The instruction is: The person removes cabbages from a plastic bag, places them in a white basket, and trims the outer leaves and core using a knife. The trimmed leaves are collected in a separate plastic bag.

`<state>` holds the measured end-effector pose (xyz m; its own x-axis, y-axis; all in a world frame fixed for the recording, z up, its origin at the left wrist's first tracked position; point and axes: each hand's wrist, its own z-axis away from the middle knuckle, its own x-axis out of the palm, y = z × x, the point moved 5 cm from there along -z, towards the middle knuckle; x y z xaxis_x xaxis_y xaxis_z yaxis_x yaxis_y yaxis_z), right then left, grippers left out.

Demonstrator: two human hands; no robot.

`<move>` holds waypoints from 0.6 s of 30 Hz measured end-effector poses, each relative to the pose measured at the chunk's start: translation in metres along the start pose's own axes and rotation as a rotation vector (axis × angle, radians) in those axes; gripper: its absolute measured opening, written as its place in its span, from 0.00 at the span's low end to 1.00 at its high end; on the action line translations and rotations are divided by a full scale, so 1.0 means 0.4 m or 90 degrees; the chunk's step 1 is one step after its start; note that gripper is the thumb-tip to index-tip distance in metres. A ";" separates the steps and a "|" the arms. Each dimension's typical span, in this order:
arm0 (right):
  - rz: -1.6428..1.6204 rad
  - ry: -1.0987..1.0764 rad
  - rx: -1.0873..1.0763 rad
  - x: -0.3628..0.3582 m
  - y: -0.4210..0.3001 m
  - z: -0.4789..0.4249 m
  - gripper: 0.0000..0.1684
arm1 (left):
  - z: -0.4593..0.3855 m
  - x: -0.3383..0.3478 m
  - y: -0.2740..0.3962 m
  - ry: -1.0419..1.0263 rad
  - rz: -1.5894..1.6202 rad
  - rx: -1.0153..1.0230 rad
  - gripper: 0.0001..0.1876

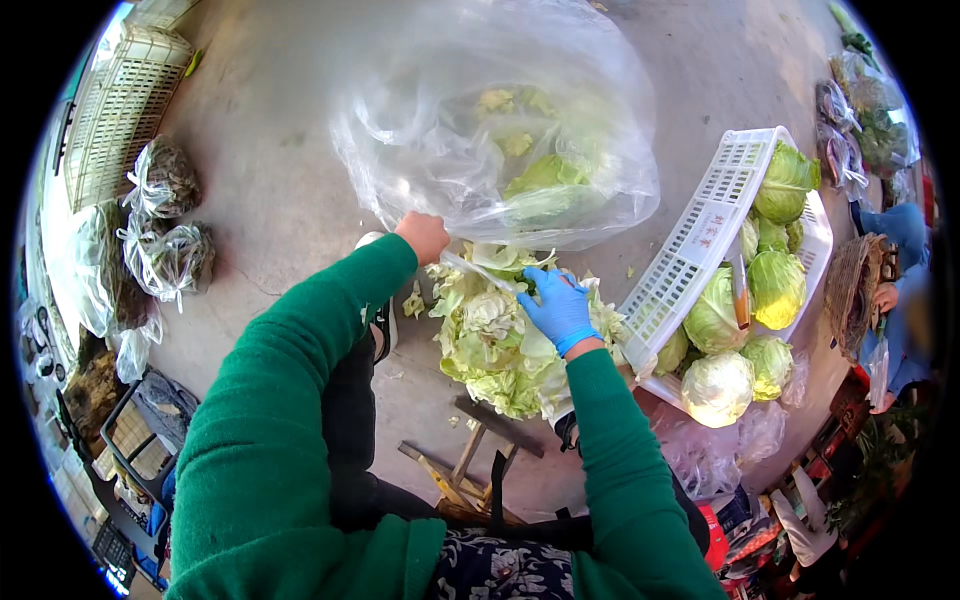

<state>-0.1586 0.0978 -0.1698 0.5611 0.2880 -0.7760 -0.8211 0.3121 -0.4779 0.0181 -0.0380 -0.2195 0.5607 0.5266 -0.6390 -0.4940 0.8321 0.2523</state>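
Note:
A large clear plastic bag (465,150) with loose green leaves (547,176) inside lies spread on the floor in front of me. My bare left hand (424,238) is closed on the bag's near edge. In a blue glove, my right hand (556,304) rests over a heap of cabbage leaves (491,337) between my feet, its fingers bent at the leaves; whether it grips a leaf or the bag's edge I cannot tell. Whole cabbages (718,390) fill a white plastic crate (821,217) on the right. A knife (739,292) with an orange-brown part stands among them.
Another white crate (701,232) leans on its side against the cabbages. Tied bags of vegetables (169,259) and a pale slatted crate (127,112) stand at the left. A wooden stool (469,465) is below the heap. A person in blue (904,300) is at the far right.

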 end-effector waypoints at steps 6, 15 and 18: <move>0.181 -0.121 0.023 0.110 0.057 -0.010 0.34 | 0.014 -0.145 -0.221 0.408 -0.200 -0.182 0.05; -0.117 -0.051 -0.277 -0.143 -0.200 -0.137 0.14 | 0.080 -0.120 -0.274 0.340 -0.160 -0.371 0.07; -0.029 0.120 -0.327 -0.219 -0.227 -0.269 0.19 | 0.085 -0.225 -0.137 0.593 0.008 -0.111 0.15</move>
<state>-0.1443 -0.0530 -0.1028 0.6082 0.1026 -0.7871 -0.7677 -0.1759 -0.6162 0.0174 -0.1252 -0.1513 -0.1642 0.1208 -0.9790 -0.6313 0.7497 0.1984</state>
